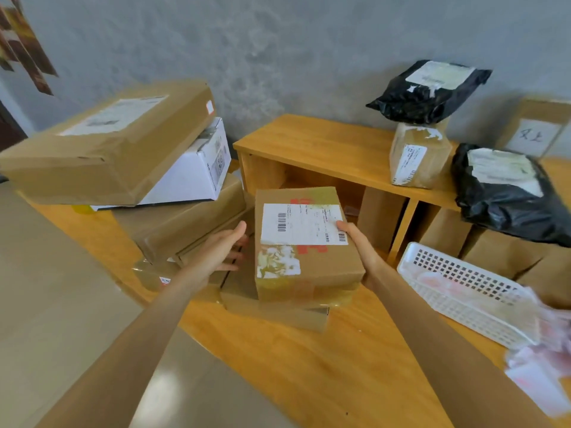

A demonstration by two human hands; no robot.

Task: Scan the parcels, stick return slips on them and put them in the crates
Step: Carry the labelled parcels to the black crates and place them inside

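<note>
A small brown cardboard parcel (306, 261) with a white barcode label on top lies on other flat parcels at the table's middle. My right hand (360, 251) grips its right edge, thumb on the label and fingers underneath. My left hand (221, 250) hovers just left of the parcel with straight, spread fingers and does not hold it. A white perforated basket (457, 291) with pink return slips (537, 375) lies tilted at the right.
A stack of large brown and white boxes (117, 149) rises at the left. A low wooden shelf (324, 149) stands behind, carrying a taped parcel (417, 156) and black bags (506, 193). A big carton (55, 304) fills the near left.
</note>
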